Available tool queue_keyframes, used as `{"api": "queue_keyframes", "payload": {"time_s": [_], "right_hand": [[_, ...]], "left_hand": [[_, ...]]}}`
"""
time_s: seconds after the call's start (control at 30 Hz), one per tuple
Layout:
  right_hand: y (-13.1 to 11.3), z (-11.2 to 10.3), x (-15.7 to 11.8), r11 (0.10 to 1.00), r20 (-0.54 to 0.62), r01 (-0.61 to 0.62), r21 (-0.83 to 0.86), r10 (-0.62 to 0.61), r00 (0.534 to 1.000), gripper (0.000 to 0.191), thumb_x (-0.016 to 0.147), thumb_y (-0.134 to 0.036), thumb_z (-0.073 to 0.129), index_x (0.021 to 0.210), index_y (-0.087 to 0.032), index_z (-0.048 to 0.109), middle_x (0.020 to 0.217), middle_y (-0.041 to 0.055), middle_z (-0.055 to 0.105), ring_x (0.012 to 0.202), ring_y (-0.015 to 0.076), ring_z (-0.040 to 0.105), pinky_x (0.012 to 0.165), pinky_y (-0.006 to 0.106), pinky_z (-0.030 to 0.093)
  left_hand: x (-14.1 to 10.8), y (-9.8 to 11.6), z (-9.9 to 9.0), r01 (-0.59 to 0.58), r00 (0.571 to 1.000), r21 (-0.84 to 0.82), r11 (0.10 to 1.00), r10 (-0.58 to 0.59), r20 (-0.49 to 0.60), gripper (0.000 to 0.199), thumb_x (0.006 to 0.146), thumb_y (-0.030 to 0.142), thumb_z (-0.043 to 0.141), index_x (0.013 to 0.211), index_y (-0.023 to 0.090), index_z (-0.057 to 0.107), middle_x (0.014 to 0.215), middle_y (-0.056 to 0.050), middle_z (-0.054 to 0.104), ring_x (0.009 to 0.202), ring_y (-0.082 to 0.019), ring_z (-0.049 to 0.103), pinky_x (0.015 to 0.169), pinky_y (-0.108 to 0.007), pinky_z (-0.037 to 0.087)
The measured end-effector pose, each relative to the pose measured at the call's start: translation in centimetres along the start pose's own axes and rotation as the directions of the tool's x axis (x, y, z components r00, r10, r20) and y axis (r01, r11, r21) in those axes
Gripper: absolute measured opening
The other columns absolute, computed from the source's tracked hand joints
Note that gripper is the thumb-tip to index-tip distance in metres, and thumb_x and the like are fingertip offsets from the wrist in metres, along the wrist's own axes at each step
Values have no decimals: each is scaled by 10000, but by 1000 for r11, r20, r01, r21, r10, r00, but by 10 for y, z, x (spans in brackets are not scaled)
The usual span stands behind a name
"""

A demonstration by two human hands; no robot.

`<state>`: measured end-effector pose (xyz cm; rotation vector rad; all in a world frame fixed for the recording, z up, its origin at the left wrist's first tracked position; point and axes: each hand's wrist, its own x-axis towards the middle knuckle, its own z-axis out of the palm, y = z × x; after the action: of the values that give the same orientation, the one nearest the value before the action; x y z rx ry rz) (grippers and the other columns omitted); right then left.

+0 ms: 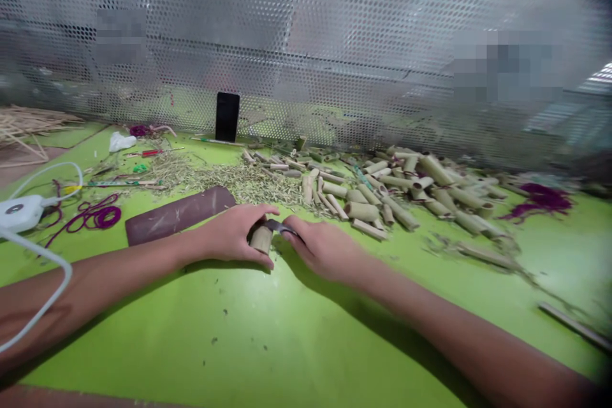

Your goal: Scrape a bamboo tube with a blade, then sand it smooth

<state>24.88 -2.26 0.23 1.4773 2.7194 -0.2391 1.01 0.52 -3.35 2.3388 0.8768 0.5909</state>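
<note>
My left hand grips a short bamboo tube, which rests on the green tabletop. My right hand is closed on a small knife, and only its dark metal blade shows, pressed against the tube's upper end. The knife's handle is hidden inside my fingers. Both hands nearly meet around the tube. A brown sanding strip lies just left of my left hand, and a heap of cut bamboo tubes lies beyond my right hand.
Bamboo shavings spread across the table behind my hands. A white corded device, purple cord, and a purple scrap pile lie at the sides. A phone stands against a perforated metal screen along the far edge.
</note>
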Motion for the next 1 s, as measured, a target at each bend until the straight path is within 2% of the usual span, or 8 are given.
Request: {"api": "queue_keyframes", "payload": {"time_s": [0.13, 0.37, 0.6, 0.73, 1.0], "right_hand": [[-3, -2, 6, 996, -23, -28, -88, 26, 999, 283, 1114, -305, 380, 1129, -172, 630, 739, 71, 702, 589, 207, 592, 534, 310, 273], [-12, -5, 13, 996, 32, -22, -87, 25, 999, 308, 1117, -307, 371, 1179, -165, 637, 689, 52, 675, 519, 189, 549, 513, 310, 281], [-16, -8, 11, 992, 52, -28, -126, 35, 998, 292, 1125, -320, 381, 1113, -182, 638, 780, 68, 730, 598, 199, 606, 539, 298, 296], [-14, -9, 10, 993, 56, -25, -117, 32, 998, 282, 1122, -325, 389, 1120, -186, 635, 837, 79, 754, 655, 211, 639, 564, 299, 300], [-3, -9, 5, 998, 89, 64, -14, -62, 994, 266, 1109, -306, 407, 1141, -179, 639, 837, 73, 736, 673, 207, 622, 596, 296, 323]], "left_hand": [[2, 2, 0, 18, 1000, -12, 1000, -18, -6, 1019, 664, 588, 963, 1494, 219, 503, 1428, -162, 664, 1263, -389, 657, 1094, -519, 508], [5, 4, 1, 24, 1000, 10, 1000, -24, -12, 871, 660, 608, 951, 1350, 216, 592, 1319, -147, 708, 1193, -383, 678, 1048, -527, 519], [5, 5, 2, 60, 998, 46, 997, -59, -17, 774, 654, 622, 951, 1215, 210, 610, 1196, -118, 722, 1079, -353, 690, 936, -475, 546], [4, 6, 0, 34, 999, 76, 997, -34, -5, 736, 688, 627, 934, 1209, 212, 621, 1196, -111, 719, 1084, -351, 682, 938, -469, 536], [3, 2, -2, -52, 998, 93, 994, 50, 24, 686, 754, 629, 906, 1244, 218, 656, 1236, -90, 724, 1145, -333, 662, 1011, -444, 502]]}}
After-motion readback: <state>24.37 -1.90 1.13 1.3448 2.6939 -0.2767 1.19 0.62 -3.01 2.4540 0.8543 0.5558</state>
